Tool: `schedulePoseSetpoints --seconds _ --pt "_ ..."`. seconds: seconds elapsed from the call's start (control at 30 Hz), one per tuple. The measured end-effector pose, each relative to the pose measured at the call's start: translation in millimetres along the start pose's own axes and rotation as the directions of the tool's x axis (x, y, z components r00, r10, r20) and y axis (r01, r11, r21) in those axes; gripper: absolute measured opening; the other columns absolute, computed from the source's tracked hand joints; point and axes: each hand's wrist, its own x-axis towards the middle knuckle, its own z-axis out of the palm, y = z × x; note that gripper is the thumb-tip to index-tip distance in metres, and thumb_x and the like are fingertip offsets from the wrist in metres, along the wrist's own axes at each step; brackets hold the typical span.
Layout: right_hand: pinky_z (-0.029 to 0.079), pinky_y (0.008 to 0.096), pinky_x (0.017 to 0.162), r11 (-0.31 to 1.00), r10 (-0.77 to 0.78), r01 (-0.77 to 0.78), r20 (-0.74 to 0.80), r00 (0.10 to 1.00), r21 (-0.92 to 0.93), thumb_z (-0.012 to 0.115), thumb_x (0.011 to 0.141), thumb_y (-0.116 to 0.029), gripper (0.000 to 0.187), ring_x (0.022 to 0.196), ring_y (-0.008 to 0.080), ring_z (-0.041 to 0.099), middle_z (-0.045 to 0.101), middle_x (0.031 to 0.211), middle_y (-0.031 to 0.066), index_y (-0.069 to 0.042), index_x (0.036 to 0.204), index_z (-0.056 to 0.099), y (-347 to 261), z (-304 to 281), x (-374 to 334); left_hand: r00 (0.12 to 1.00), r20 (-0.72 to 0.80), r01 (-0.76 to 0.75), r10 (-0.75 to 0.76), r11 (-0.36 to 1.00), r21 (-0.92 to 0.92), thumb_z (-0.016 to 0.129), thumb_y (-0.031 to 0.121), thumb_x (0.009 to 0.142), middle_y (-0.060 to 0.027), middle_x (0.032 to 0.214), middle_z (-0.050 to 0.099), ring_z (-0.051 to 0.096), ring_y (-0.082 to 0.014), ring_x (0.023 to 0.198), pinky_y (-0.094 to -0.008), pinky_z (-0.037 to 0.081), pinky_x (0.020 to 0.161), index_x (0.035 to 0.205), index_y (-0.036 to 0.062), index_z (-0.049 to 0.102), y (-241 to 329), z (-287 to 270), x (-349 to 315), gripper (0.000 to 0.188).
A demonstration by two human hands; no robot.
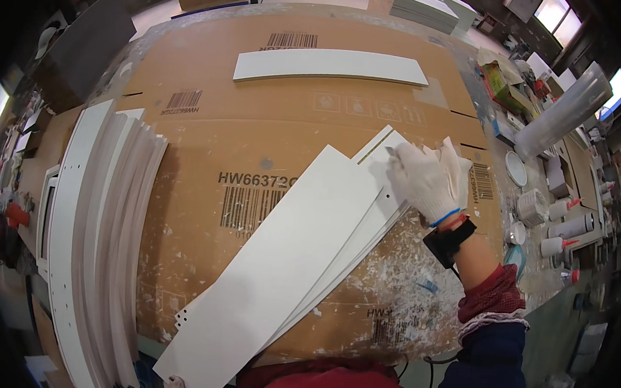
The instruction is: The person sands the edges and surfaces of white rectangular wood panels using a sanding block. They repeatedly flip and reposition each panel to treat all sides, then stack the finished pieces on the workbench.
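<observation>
left hand at the bottom edge, gloved, only a bit of it shows, at the near end of the top white panel; how its fingers sit can't be told. the top white panel is a long flat board running diagonally from bottom left up to the right, with small holes near its low end. it lies on a stack of more white panels, their edges fanned out on its right side. all of it rests on a cardboard sheet spread over the workbench, with white flecks and chips scattered over the near right part.

right hand in a white knit glove, blue band and black strap at the wrist, red and dark blue sleeve behind. it sits at the far end of the stack, fingers pressed together around a small thin tool whose tip touches the panel end; tool too small to tell what kind. white cloth bunched just behind the hand.

on the left, a row of long white strips standing on edge, side by side. far side of the cardboard, a single white panel lying flat, well apart from the stack. right edge of the bench: white squeeze bottles, a round white lid, a clear plastic roll.
</observation>
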Motion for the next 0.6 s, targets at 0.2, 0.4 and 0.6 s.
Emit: schedulePoseSetpoints --seconds 0.2,0.4,0.6 --pt "0.054 0.0412 0.055 0.913 -0.388 0.317 0.311 0.867 0.257 0.048 0.095 -0.016 0.009 0.065 0.0290 0.066 0.060 0.083 0.0113 -0.008 0.097 0.052 -131.5 -0.1 -16.7 1.000 -0.024 0.009 -0.009 1.000 -0.019 0.042 0.043 0.105 -0.0144 0.119 0.066 0.066 -0.0286 0.098 -0.0413 0.055 0.079 0.131 0.0003 0.055 3.9 9.8 2.2 0.052" --pt "0.055 0.0453 0.061 0.998 0.045 -0.037 0.154 0.987 -0.052 0.050 0.097 -0.018 0.017 0.073 0.0341 0.069 0.066 0.086 0.0169 -0.008 0.107 0.059 0.3 21.1 8.4 1.000 -0.019 0.000 -0.001 0.999 -0.036 0.044 0.043 0.104 -0.0146 0.119 0.066 0.066 -0.0289 0.099 -0.0414 0.055 0.079 0.131 0.0001 0.055 2.0 12.9 6.3 0.052" --pt "0.054 0.0463 0.072 0.947 -0.214 0.141 0.240 0.947 0.288 0.054 0.094 -0.015 0.015 0.082 0.0390 0.067 0.064 0.090 0.0185 -0.004 0.104 0.057 -77.1 0.9 49.7 0.999 -0.051 0.006 -0.009 0.998 -0.056 0.045 0.043 0.104 -0.0149 0.119 0.066 0.066 -0.0291 0.099 -0.0414 0.055 0.080 0.131 0.0000 0.055 -5.6 9.2 -1.8 0.052"
